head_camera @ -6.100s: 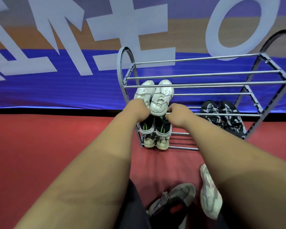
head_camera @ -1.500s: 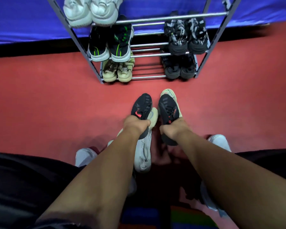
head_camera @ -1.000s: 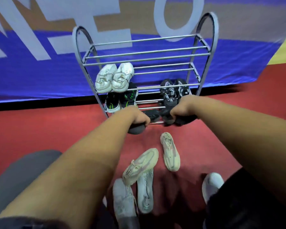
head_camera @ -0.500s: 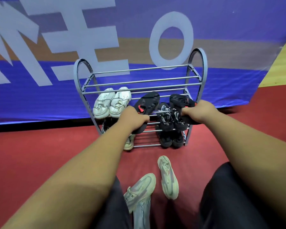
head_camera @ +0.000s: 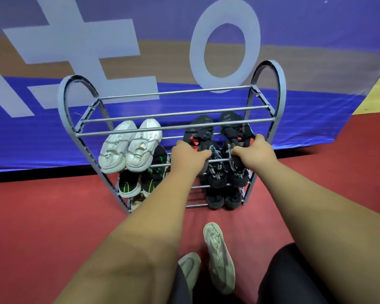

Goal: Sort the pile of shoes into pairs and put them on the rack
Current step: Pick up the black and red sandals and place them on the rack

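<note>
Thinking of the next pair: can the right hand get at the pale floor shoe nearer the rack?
Probably not yet: the right hand grips a black shoe at the rack. Nothing covers the pale shoe, though.

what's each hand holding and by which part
Left hand grips one black shoe at its heel end; right hand grips the matching shoe at its heel end.

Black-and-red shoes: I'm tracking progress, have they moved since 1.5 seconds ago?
Yes. The black-and-red shoes went from the floor up to the rack, right of the white pair, held by the left hand and right hand.
</note>
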Motion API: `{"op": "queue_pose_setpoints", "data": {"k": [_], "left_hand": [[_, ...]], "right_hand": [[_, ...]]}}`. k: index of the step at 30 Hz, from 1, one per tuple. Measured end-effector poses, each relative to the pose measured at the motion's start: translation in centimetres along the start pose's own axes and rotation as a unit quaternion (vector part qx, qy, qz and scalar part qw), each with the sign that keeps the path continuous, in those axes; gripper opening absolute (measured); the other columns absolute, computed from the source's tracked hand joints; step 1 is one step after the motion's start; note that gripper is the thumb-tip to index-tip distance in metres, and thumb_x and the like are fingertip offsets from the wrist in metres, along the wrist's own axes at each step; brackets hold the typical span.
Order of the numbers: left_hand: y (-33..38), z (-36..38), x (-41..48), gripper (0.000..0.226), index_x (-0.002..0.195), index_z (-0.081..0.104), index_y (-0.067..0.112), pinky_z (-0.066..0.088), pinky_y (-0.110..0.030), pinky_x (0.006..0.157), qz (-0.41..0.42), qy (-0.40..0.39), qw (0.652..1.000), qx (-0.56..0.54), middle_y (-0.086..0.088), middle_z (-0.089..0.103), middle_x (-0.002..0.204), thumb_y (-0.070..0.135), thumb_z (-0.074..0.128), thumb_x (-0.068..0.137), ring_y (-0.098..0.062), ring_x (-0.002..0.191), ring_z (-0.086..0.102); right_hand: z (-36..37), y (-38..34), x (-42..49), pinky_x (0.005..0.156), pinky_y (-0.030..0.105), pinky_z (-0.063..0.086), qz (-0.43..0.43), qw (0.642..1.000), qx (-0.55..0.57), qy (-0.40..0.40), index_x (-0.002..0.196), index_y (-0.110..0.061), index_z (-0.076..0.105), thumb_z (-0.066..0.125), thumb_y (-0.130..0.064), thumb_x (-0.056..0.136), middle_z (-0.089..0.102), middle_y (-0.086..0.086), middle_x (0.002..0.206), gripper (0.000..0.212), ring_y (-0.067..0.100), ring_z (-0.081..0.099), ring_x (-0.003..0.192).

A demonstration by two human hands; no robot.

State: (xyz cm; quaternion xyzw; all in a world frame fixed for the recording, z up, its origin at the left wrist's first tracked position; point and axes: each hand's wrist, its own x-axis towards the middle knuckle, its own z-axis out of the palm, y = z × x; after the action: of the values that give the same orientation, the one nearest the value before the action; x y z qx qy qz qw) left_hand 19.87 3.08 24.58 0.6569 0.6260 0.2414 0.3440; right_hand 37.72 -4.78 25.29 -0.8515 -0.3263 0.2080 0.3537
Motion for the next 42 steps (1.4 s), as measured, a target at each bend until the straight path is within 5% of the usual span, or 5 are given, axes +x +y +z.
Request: {"op": "queue_pose_setpoints", "data": {"k": [12,20,30,37,42], "left_hand": [[-0.2,6.3,3.8,0.100,0.140,0.047,-0.006,0.055,-0.044,0.095,0.010,0.022,0.999,-0.033,-0.021,0.060,0.130,0.062,0.083,0.077,-0.037,0.117,0.063],[0.6,4.4,3.7,0.150,0.164,-0.017,0.000,0.038,-0.042,0.118,0.006,-0.145,0.985,0.098,-0.020,0.012,0.171,0.033,0.097,0.072,-0.036,0.152,0.035],[0.7,5.5,1.6,0.133,0.166,-0.004,-0.002,0.046,-0.042,0.111,0.064,-0.088,0.994,-0.012,-0.022,0.032,0.165,0.049,0.087,0.082,-0.037,0.144,0.046],[0.0,7.1,1.8,0.128,0.166,-0.004,-0.002,0.029,-0.037,0.122,0.100,-0.095,0.990,0.005,-0.023,0.013,0.173,0.046,0.085,0.086,-0.034,0.159,0.024],[-1.2,6.0,2.9,0.124,0.165,0.024,0.020,0.045,-0.042,0.116,0.075,-0.125,0.988,-0.051,-0.002,0.052,0.157,0.054,0.089,0.066,-0.026,0.139,0.055]], "right_hand": [[2.4,0.9,4.3,0.077,0.036,0.055,-0.013,0.999,-0.041,-0.002,0.132,-0.006,0.049,0.081,-0.036,0.077,0.061,0.012,0.125,0.071,0.033,0.066,0.100],[2.5,0.5,4.4,0.074,0.034,0.047,0.000,0.991,-0.134,-0.005,0.134,-0.005,0.051,0.078,-0.042,0.081,0.054,0.014,0.133,0.070,0.034,0.063,0.103],[2.7,-0.2,3.9,0.096,0.044,0.047,0.082,0.977,-0.198,0.003,0.146,-0.007,0.040,0.076,-0.037,0.088,0.041,0.016,0.148,0.075,0.039,0.049,0.133],[0.2,0.9,3.0,0.070,0.033,0.049,0.002,0.966,-0.255,-0.050,0.123,-0.003,0.055,0.054,-0.025,0.104,0.054,0.018,0.124,0.030,0.031,0.060,0.104],[-0.9,1.7,3.1,0.050,0.031,0.032,-0.038,0.964,-0.260,-0.039,0.093,-0.006,0.054,0.049,-0.018,0.104,0.059,0.014,0.091,0.017,0.034,0.055,0.077]]}}
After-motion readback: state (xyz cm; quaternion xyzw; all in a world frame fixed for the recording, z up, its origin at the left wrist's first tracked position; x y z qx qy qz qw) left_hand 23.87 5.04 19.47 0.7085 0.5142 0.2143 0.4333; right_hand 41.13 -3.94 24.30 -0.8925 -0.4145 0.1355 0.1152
